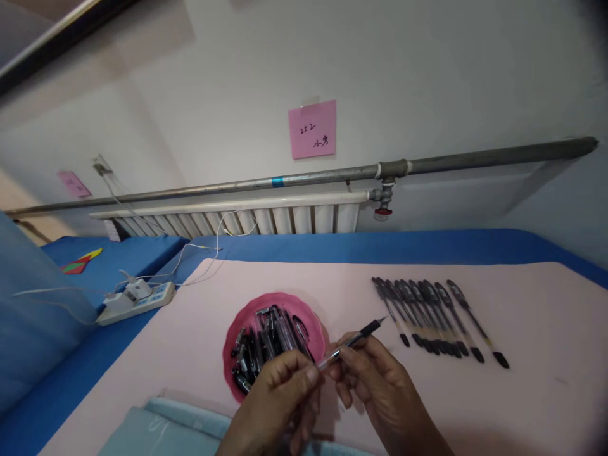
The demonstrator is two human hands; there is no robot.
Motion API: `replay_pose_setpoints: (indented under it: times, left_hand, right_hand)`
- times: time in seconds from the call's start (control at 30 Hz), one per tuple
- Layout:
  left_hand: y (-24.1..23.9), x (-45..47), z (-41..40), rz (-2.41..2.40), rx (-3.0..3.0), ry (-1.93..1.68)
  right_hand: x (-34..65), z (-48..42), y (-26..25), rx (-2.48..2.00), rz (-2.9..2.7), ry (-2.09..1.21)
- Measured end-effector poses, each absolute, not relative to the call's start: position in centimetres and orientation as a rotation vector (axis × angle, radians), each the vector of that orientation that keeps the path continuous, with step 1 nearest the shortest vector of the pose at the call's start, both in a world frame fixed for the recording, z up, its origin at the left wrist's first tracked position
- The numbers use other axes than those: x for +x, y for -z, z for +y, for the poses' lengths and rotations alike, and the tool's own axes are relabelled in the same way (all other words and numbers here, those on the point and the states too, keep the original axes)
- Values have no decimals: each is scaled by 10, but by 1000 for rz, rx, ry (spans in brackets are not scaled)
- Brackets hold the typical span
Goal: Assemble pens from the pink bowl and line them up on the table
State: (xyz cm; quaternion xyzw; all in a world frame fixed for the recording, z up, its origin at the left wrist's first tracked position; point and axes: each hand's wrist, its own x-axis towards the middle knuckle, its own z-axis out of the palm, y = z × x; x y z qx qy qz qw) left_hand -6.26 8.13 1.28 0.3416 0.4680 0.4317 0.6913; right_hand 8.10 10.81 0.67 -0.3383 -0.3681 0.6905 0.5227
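Observation:
A clear-barrelled pen (351,341) with a black grip is held between both my hands, its uncapped tip pointing up and to the right. My left hand (280,389) pinches the pen's rear end. Around the barrel near the grip, the thumb and fingers of my right hand (380,380) are closed. Just behind my left hand stands a pink scalloped bowl (228,345) with many loose pen parts (270,342), black and clear, inside. To the right of my hands, several assembled pens (427,310) with black caps lie side by side in a row.
Pink paper (156,354) covers the blue table (427,244). A folded light-blue cloth (142,430) lies at the near edge. On the left is a power strip (142,304) with plugs and white cables. A radiator (285,218) and a pipe (332,174) run along the wall.

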Motion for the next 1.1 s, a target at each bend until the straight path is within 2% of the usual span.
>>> replay_pose_setpoints:
  times: [0.17,0.33,0.53,0.7,0.83,1.1]
  left_hand:
    - [-14,-62,82,1146,776,-1079]
    - [-22,-61,81,1049,653,-934]
    - [-16,-62,81,1044,695,-1008]
    - [-22,-58,80,1000,656,-883]
    - [-20,-60,80,980,598,-917]
    - [-14,-58,78,1044,834,-887]
  right_hand:
    - [81,110,-1,-809,-892,-1660]
    - [81,109,-2,-778,-890,-1667]
    - [82,109,-2,-786,-888,-1692]
    - [82,107,-4,-783,-907,-1686]
    - [81,106,-7,-771,-906,-1720]
    - [80,111,-1,-752,-825,-1762]
